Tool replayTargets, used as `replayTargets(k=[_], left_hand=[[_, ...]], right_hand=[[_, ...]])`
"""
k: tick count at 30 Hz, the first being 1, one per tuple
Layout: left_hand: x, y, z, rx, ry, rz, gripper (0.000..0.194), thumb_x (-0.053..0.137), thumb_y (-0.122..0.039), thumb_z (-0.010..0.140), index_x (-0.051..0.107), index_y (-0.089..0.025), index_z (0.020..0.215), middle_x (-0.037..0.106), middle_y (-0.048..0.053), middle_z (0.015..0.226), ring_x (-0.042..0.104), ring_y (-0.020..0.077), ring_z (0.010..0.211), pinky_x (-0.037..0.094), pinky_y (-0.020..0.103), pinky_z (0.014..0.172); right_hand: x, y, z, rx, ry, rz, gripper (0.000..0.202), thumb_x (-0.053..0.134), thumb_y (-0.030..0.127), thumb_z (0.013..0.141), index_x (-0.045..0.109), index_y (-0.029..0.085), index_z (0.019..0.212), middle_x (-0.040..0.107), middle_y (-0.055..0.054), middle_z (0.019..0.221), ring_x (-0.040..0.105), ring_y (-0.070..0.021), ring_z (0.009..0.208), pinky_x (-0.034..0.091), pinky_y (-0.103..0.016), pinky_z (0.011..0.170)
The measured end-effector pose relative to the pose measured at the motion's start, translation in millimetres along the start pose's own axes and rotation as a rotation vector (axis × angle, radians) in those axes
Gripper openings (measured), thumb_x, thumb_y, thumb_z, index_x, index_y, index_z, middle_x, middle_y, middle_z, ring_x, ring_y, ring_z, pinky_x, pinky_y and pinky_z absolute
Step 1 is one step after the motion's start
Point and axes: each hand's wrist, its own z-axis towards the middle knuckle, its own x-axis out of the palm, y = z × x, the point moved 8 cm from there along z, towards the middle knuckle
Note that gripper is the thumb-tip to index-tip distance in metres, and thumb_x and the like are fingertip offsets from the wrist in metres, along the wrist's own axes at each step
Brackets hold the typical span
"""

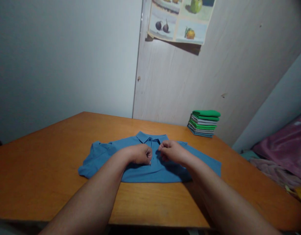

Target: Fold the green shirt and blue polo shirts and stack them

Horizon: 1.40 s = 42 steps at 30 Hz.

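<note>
A blue collared shirt (140,174) lies spread on the table, its lower edge forming a straight line toward me. The collar (152,137) points away, and a button sits at the neck. My left hand (142,154) is closed, with fingertips pinched on the front of the shirt just left of the button placket. On the other side, my right hand (170,150) is closed too, its fingers pinching by the placket just below the collar. The right fingertips partly hide the cloth there. One sleeve (91,160) lies rumpled at the left.
The wooden table (42,169) has its near edge below my forearms. A stack of folded clothes (204,123), green, grey and blue, stands at the far right corner by the wall. A fruit poster (179,23) hangs above. Pinkish fabric (282,150) lies beyond the table's right edge.
</note>
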Motion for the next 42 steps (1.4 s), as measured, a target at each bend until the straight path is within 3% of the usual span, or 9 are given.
replayTargets(k=[5,9,16,20,27,31,36,42], left_hand=[[-5.0,0.4,-2.5,-0.058,-0.037,0.077,0.005,0.064,-0.017,0.071,0.064,-0.02,0.075,0.061,-0.002,0.065,0.052,0.0136,0.061,0.033,0.023,0.053],[-6.7,-0.6,-2.9,-0.097,-0.068,0.14,0.008,0.063,-0.018,0.071,0.064,-0.021,0.077,0.065,-0.001,0.069,0.055,0.0143,0.062,0.031,0.024,0.052],[-5.7,-0.5,2.5,-0.123,-0.119,0.155,0.016,0.07,-0.033,0.072,0.068,-0.022,0.085,0.07,0.002,0.078,0.059,0.0179,0.069,0.035,0.026,0.057],[-5.7,4.7,5.8,-0.128,-0.159,0.076,0.01,0.062,-0.025,0.076,0.07,-0.021,0.082,0.071,0.004,0.08,0.061,0.0194,0.072,0.039,0.026,0.061],[-5.0,10.3,14.8,-0.117,-0.225,-0.094,0.017,0.055,-0.021,0.083,0.071,-0.018,0.079,0.073,0.004,0.08,0.062,0.018,0.076,0.041,0.025,0.065],[-5.2,7.7,16.2,-0.097,-0.234,-0.181,0.016,0.053,-0.017,0.081,0.069,-0.017,0.077,0.07,0.002,0.074,0.06,0.0159,0.07,0.038,0.025,0.059],[-4.2,10.4,11.1,-0.179,-0.213,-0.22,0.013,0.052,-0.017,0.079,0.063,-0.018,0.071,0.065,0.002,0.065,0.052,0.0138,0.056,0.033,0.025,0.051],[3.3,10.4,13.5,-0.169,-0.243,-0.489,0.009,0.052,-0.014,0.076,0.058,-0.019,0.081,0.065,0.0,0.07,0.057,0.0124,0.058,0.038,0.022,0.051]], right_hand=[[29.0,-13.7,1.4,0.078,0.068,0.118,0.01,0.054,0.016,0.085,0.054,0.021,0.076,0.056,0.004,0.053,0.055,-0.0117,0.045,0.042,-0.022,0.043],[30.4,-25.1,-2.9,0.047,0.038,0.2,0.009,0.054,0.019,0.085,0.052,0.021,0.077,0.055,0.005,0.055,0.055,-0.0101,0.045,0.039,-0.019,0.042],[30.5,-24.2,-7.9,0.026,0.044,0.175,0.007,0.053,0.019,0.085,0.053,0.021,0.078,0.05,0.006,0.056,0.051,-0.0093,0.046,0.036,-0.019,0.042],[30.2,-23.9,-8.8,-0.007,0.038,0.16,0.006,0.057,0.022,0.083,0.054,0.021,0.078,0.051,0.005,0.059,0.051,-0.0097,0.048,0.037,-0.02,0.044],[30.3,-23.8,-9.0,-0.004,0.042,0.149,0.007,0.057,0.022,0.083,0.054,0.021,0.078,0.052,0.005,0.059,0.049,-0.0096,0.048,0.037,-0.02,0.045],[30.1,-24.9,-8.2,-0.023,0.038,0.148,0.005,0.057,0.023,0.084,0.055,0.02,0.079,0.052,0.004,0.06,0.049,-0.0095,0.049,0.038,-0.02,0.046],[30.1,-28.1,-7.3,-0.026,0.046,0.133,0.004,0.057,0.022,0.083,0.055,0.02,0.08,0.053,0.004,0.06,0.049,-0.0097,0.05,0.038,-0.02,0.046],[30.5,-25.8,-8.5,-0.066,0.053,0.115,0.005,0.056,0.024,0.083,0.055,0.02,0.08,0.052,0.004,0.058,0.047,-0.01,0.048,0.037,-0.02,0.045]])
